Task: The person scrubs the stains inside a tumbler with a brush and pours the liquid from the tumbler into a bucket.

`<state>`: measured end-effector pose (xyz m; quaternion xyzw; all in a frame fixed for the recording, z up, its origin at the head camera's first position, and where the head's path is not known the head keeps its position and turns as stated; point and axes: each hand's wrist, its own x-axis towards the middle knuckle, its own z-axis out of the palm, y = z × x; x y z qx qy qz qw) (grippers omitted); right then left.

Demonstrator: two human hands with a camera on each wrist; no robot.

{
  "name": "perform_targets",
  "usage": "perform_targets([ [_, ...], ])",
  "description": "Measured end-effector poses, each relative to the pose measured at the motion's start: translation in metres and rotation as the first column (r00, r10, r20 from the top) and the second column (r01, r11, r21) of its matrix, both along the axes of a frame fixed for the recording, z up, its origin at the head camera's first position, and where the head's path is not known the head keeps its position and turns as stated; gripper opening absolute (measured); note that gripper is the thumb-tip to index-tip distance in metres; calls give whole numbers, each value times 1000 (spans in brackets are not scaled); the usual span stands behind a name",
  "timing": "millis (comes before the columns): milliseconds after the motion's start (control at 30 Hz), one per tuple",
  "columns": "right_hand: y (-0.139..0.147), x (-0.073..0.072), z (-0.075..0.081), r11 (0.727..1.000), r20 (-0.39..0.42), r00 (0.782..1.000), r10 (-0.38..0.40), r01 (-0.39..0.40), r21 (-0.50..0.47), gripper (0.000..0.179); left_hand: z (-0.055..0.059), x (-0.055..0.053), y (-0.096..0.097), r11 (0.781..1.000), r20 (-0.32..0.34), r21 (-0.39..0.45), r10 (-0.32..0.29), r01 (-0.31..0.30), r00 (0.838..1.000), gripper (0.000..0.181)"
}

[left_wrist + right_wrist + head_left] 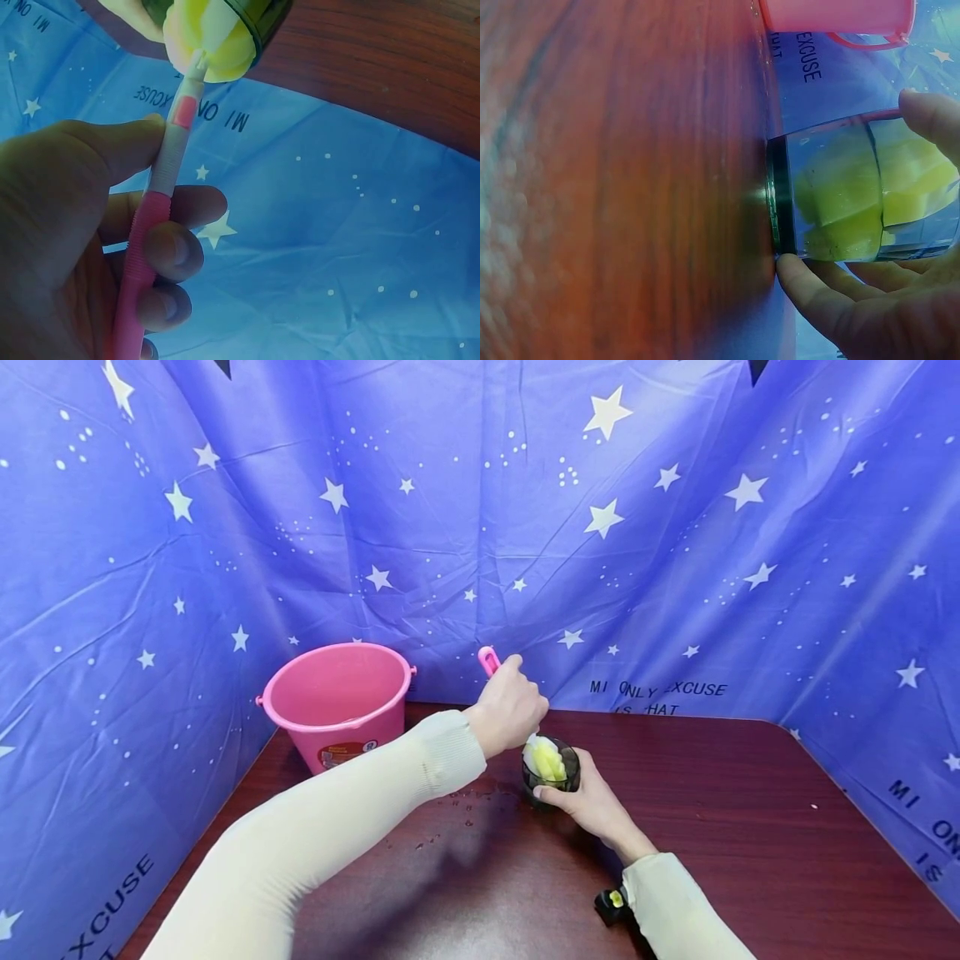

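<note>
From where I sit, the pink bucket (337, 689) stands upright to the left of the dark see-through glass (832, 195). Water drops (468, 810) lie on the brown table (712, 827), between the bucket and the glass and toward the person. Just above and left of the glass I have the left hand (507, 708), fingers curled round the pink-and-white handle (171, 157). The handle runs down to the yellow-and-white sponge head (546, 760), which sits inside the glass, its top showing at the mouth. On the glass's right side, the right hand (596, 802) grips it, thumb and fingers around the wall. I cannot tell whether the glass's base touches the table. Behind the glass hangs a blue star-patterned cloth (480, 527).
</note>
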<state>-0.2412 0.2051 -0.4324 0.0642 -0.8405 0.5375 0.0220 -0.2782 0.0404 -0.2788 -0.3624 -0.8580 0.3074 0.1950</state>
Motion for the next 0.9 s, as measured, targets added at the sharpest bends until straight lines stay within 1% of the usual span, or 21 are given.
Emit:
perform_targets([
  [167,0,0,0,1000,-6,1000,7,-7,-9,82,1,1,-2,1000,-9,0,1,-1,1000,28],
  [467,-1,1,0,1000,3,1000,-2,2,-5,82,4,4,-6,1000,8,8,-15,15,1000,31],
  [733,1,1,0,999,0,1000,-10,10,31,83,2,6,-12,999,-17,38,-28,28,999,29],
  [900,1,1,-1,1000,6,1000,-10,9,28,83,1,7,-14,997,-25,62,-33,35,999,29],
])
